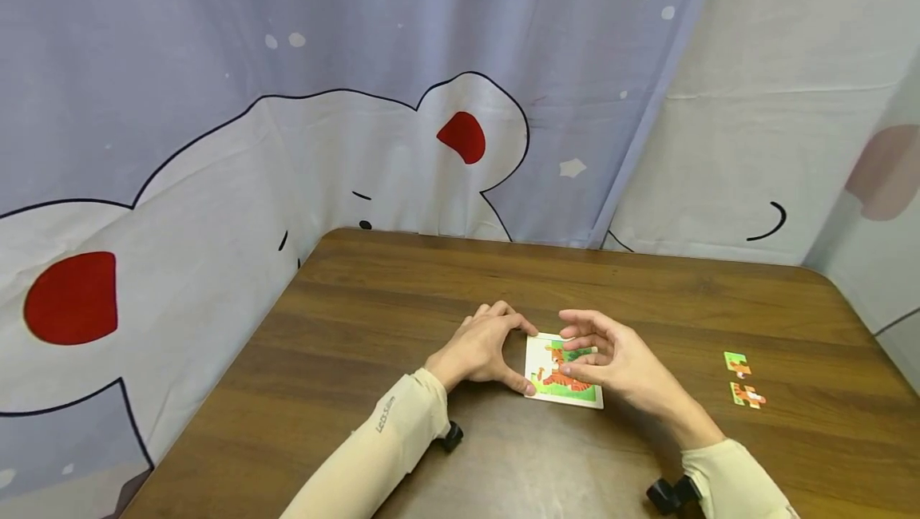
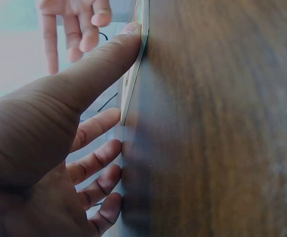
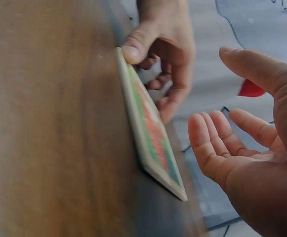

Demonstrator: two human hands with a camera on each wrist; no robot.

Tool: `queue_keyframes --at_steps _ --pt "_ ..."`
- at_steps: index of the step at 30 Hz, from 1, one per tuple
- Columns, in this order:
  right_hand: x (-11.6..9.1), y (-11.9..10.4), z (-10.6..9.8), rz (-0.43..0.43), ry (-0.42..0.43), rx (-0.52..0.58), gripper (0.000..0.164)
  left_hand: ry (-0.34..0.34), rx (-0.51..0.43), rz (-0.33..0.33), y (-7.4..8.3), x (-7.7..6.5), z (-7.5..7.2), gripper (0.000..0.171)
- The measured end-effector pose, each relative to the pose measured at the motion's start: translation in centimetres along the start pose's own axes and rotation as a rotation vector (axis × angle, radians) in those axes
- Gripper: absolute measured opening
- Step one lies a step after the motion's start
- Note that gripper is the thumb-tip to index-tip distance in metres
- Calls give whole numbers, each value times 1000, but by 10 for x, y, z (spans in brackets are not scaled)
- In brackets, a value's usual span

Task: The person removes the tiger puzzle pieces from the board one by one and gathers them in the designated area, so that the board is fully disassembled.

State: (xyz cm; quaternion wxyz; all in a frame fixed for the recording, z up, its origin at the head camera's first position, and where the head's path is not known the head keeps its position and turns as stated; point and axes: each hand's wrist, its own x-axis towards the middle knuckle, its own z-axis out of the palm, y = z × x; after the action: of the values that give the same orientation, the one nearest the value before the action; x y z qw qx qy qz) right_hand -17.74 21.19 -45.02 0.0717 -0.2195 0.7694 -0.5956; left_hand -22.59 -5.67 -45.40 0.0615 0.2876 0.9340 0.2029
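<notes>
A small square jigsaw puzzle board (image 1: 564, 401) with a pale frame and an orange tiger on green lies flat on the table. Part of its upper left shows bare white. My left hand (image 1: 477, 350) holds the board at its left side, thumb at the near corner and index finger at the far one. The left wrist view shows that thumb (image 2: 103, 61) against the board's edge. Above the board's right part hovers my right hand (image 1: 621, 359), fingers loosely bent and holding nothing; it hides some of the picture. In the right wrist view a gap separates the right hand (image 3: 252, 163) from the board (image 3: 150, 128).
Two loose jigsaw pieces, an upper one (image 1: 737, 364) and a lower one (image 1: 747, 395), lie to the right on the brown wooden table (image 1: 402, 279). A patterned curtain (image 1: 345, 152) hangs along the table's far edge and sides.
</notes>
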Motion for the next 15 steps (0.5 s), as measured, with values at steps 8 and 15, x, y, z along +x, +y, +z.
queue_keyframes --at_steps 8,15 --pt "2 14 13 27 -64 0 78 -6 10 -5 -2 -4 2 89" --pt "2 19 13 49 -84 -24 73 10 17 8 -2 -1 2 89"
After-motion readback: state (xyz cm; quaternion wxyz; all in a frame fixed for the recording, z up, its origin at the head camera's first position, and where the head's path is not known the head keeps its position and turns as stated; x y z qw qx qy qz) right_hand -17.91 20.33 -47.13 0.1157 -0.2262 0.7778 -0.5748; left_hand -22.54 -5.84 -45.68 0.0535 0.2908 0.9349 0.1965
